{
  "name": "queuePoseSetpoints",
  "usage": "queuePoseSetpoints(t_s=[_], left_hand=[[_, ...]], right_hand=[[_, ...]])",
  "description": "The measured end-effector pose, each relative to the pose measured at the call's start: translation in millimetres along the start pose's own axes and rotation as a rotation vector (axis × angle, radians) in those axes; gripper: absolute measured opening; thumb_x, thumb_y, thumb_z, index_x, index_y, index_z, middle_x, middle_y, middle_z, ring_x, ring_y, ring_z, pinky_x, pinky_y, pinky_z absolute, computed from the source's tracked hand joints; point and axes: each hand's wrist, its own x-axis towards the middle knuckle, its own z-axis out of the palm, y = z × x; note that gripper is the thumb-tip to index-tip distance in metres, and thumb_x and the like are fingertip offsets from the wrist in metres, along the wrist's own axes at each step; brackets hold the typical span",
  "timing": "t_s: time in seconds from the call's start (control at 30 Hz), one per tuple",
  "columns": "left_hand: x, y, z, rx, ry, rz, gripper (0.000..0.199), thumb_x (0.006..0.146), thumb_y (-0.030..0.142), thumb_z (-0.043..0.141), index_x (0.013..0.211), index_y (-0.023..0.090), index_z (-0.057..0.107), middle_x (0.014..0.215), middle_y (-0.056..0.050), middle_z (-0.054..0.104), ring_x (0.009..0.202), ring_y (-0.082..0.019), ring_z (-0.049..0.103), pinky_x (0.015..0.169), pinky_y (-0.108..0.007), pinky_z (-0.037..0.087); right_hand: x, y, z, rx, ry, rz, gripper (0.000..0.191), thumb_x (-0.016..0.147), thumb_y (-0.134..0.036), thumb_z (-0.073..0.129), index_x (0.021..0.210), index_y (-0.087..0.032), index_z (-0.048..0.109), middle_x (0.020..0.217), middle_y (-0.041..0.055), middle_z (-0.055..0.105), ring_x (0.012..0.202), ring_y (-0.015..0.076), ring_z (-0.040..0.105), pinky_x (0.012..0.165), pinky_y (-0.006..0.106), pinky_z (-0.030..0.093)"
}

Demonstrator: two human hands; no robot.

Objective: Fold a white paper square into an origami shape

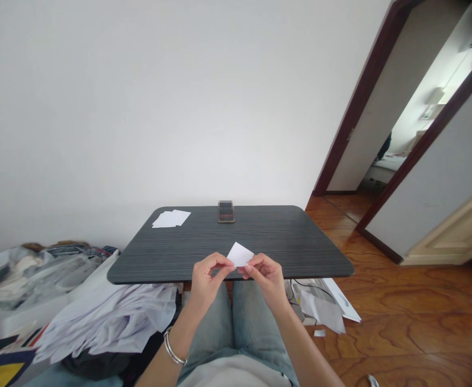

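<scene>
A small white piece of paper is held up over the front edge of the dark table. My left hand pinches its lower left corner between thumb and finger. On the other side, my right hand pinches the lower right corner. The paper's top corner points away from me, toward the wall. Several white paper sheets lie overlapping at the table's back left.
A phone stands at the table's back middle, near the white wall. Piled clothes lie left of the table. Papers and a cable are below its right side, above the wooden floor. A doorway is at the right.
</scene>
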Motion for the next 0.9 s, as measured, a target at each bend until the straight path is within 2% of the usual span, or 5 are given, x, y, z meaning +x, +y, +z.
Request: queuePoseSetpoints(t_s=[0.13,0.37,0.57,0.77,0.9], left_hand=[[-1,4,0.4,0.061,-0.017,-0.027,0.011,0.072,0.023,0.064,0.064,0.017,0.062,0.064,-0.002,0.062,0.061,-0.014,0.057,0.061,-0.022,0.045],[1,3,2.4,0.025,-0.004,-0.079,0.011,0.073,0.026,0.062,0.068,0.016,0.061,0.069,-0.002,0.062,0.067,-0.015,0.059,0.064,-0.022,0.046],[0,-3,0.6,0.052,-0.040,-0.092,0.013,0.075,0.028,0.060,0.069,0.016,0.061,0.068,-0.002,0.062,0.066,-0.015,0.059,0.064,-0.022,0.046],[-1,-8,1.9,-0.013,-0.039,-0.119,0.015,0.075,0.028,0.060,0.067,0.015,0.057,0.066,0.000,0.057,0.065,-0.013,0.055,0.064,-0.022,0.045],[0,-8,2.7,-0.116,-0.029,-0.192,0.016,0.073,0.028,0.061,0.065,0.015,0.055,0.063,0.000,0.057,0.061,-0.012,0.056,0.061,-0.022,0.044]], right_hand=[[0,0,3,0.017,0.005,0.038,0.019,0.070,-0.034,0.070,0.068,-0.018,0.060,0.061,0.0020,0.067,0.058,0.0144,0.064,0.054,0.024,0.052],[1,0,11,-0.009,0.077,0.046,0.025,0.071,-0.040,0.067,0.065,-0.018,0.057,0.058,0.0008,0.064,0.055,0.0135,0.062,0.055,0.025,0.051],[1,2,12,0.003,0.047,0.071,0.025,0.073,-0.040,0.066,0.065,-0.018,0.056,0.056,-0.0005,0.062,0.053,0.0129,0.060,0.054,0.024,0.050],[3,5,10,-0.056,0.115,0.025,0.021,0.070,-0.034,0.068,0.063,-0.018,0.057,0.054,-0.0028,0.057,0.050,0.0098,0.053,0.050,0.021,0.043],[4,4,10,-0.071,0.118,0.030,0.021,0.070,-0.033,0.067,0.061,-0.018,0.056,0.052,-0.0029,0.055,0.049,0.0098,0.051,0.049,0.021,0.041]])
